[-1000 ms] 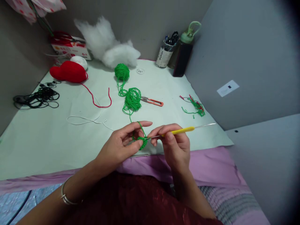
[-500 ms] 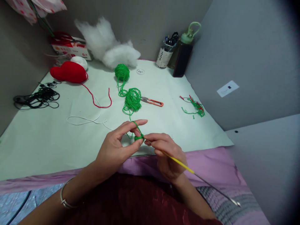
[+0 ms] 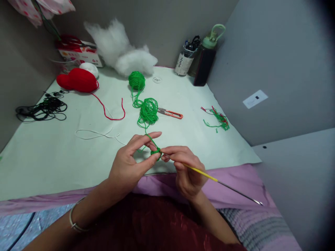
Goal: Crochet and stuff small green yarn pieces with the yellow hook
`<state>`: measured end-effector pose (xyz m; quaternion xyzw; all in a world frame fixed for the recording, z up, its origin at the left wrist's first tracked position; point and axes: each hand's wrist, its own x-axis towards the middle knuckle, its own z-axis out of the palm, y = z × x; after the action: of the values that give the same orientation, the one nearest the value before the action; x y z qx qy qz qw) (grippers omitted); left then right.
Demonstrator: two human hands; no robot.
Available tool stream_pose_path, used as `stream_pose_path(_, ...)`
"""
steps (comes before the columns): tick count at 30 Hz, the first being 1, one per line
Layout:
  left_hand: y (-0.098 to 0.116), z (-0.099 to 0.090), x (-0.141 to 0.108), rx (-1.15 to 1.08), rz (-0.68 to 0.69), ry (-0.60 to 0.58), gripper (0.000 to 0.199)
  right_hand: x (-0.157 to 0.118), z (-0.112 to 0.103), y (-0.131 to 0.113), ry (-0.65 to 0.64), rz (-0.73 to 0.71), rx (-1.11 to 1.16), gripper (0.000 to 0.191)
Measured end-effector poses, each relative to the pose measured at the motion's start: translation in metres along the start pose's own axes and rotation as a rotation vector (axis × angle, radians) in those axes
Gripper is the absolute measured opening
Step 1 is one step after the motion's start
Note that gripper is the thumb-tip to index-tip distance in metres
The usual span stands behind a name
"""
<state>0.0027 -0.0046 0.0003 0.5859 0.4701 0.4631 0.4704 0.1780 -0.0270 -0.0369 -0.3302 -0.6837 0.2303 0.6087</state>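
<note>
Between the thumb and fingers of my left hand (image 3: 128, 161) is a small green crocheted piece (image 3: 156, 152), and green yarn runs over the raised index finger. That strand leads back to a loose green tangle (image 3: 148, 111) and a green ball (image 3: 136, 81). My right hand (image 3: 188, 169) is closed on a crochet hook (image 3: 201, 172) with a yellow grip and a metal shaft pointing down to the right. The hook's working tip meets the green piece; its exact place in the stitches is too small to tell.
Orange-handled snips (image 3: 171, 113) lie beside the tangle. Red knitted piece (image 3: 78, 80), black cord (image 3: 47, 108) and white yarn (image 3: 94, 134) are at left. White stuffing (image 3: 136, 62), a pen holder (image 3: 183, 63) and a bottle (image 3: 209, 43) stand behind; yarn scraps (image 3: 221, 120) lie right.
The hook's far end has swung up and slightly left as my right hand turned. The green piece has tilted a little, and my left index finger has shifted slightly left.
</note>
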Motion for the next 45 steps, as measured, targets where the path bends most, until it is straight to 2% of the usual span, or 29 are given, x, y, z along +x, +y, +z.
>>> stream_pose_path(4, -0.002, -0.001, 0.001, 0.072, 0.078, 0.027, 0.038, 0.002, -0.002, 0.0, -0.032, 0.02, 0.029, 0.027)
stream_pose_path(8, -0.003, -0.001, 0.001, 0.098, 0.106, 0.034, 0.035, 0.001, 0.002, 0.0, 0.022, 0.0, 0.009, 0.024)
stream_pose_path(14, 0.001, -0.001, 0.002, 0.025, -0.064, 0.03, 0.036, -0.008, 0.013, 0.005, 0.11, -0.006, -0.029, 0.023)
stream_pose_path(18, -0.003, -0.004, 0.003, -0.032, -0.162, -0.038, 0.039, -0.006, 0.015, 0.004, 0.131, -0.006, 0.012, 0.023)
stream_pose_path(23, -0.012, -0.008, 0.006, -0.087, -0.178, -0.115, 0.041, 0.002, 0.012, 0.0, 0.112, 0.007, 0.05, 0.02)
stream_pose_path(29, -0.008, 0.002, 0.001, -0.141, -0.181, -0.179, 0.045, 0.005, 0.012, 0.002, 0.098, -0.03, -0.027, 0.018)
stream_pose_path(32, -0.008, 0.005, -0.001, -0.177, -0.167, -0.169, 0.05, 0.007, 0.011, 0.001, 0.143, 0.078, 0.068, 0.016)
stream_pose_path(38, -0.008, 0.001, 0.001, -0.314, -0.218, -0.217, 0.06, 0.014, 0.009, 0.001, 0.198, 0.397, 0.509, 0.011)
stream_pose_path(45, -0.006, 0.0, 0.001, -0.334, -0.214, -0.235, 0.056, 0.018, 0.004, -0.002, 0.156, 0.464, 0.626, 0.012)
